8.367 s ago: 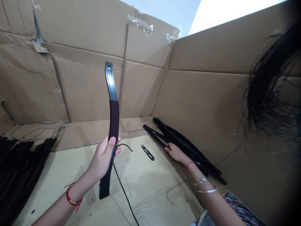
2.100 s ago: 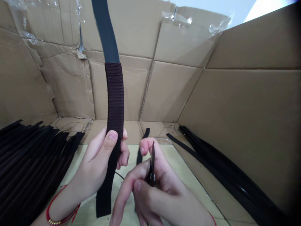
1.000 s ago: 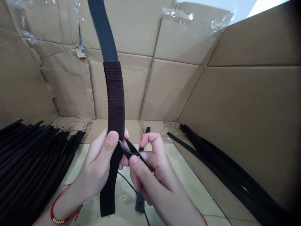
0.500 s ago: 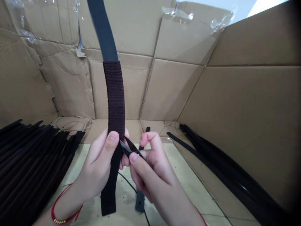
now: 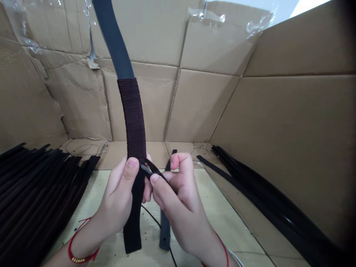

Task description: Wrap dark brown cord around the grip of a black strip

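Note:
A long black strap (image 5: 114, 46) stands upright in front of me, its middle covered by a dark brown ribbed cord wrap (image 5: 132, 118). My left hand (image 5: 118, 196) is closed on the strap just below the wrap, thumb in front and fingers behind. Small black thread snips (image 5: 155, 171) sit in my right hand (image 5: 178, 200), which is closed around them with the index finger curled up. Their two pointed blades are slightly apart, tips at the lower right edge of the wrap. The handles are hidden in my palm.
Many dark straps (image 5: 50, 193) lie stacked at the left. More long black strips (image 5: 261, 189) lean along the right cardboard wall (image 5: 300, 122). A narrow dark strip with a hole (image 5: 165, 233) and a thin black cord (image 5: 151, 215) lie on the pale board (image 5: 217, 215).
The strap's upper part has tilted left and its lower end has shifted slightly right. The snips have moved a little left with my right hand, and their blades look closer together.

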Demonstrator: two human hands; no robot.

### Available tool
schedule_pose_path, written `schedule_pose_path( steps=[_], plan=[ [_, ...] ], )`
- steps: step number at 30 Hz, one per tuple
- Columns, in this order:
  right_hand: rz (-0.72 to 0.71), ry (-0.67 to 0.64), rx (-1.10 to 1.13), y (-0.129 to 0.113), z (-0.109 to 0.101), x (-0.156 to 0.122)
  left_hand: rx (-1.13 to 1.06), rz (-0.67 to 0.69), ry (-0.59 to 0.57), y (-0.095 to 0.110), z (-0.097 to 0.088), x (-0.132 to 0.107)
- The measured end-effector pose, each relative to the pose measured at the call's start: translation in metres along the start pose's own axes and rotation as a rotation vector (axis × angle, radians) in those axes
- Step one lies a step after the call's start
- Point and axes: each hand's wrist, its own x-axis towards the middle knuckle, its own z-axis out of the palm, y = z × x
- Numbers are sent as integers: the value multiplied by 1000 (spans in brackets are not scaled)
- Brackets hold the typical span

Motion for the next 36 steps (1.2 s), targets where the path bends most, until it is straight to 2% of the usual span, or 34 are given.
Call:
schedule_pose_path(
  steps=[5,9,15,20,25,36],
  plan=[
    [-28,54,-134,4,6,-3,5,-63,-30,1,-1,-1],
    [-53,73,-143,4,7,-4,-89,-111,-17,1,-1,-2],
    [4,-7,-95,1,5,-4,-291,-293,-85,4,-2,-1],
    [-5,-11,-259,-7,0,-6,-363,-299,-107,8,2,0],
    [18,-6,-379,-16,-1,-6,-347,-286,-75,10,1,2],
    [23,-47,-306,-13,-2,-6,-375,-299,-109,11,1,0]
  ],
)
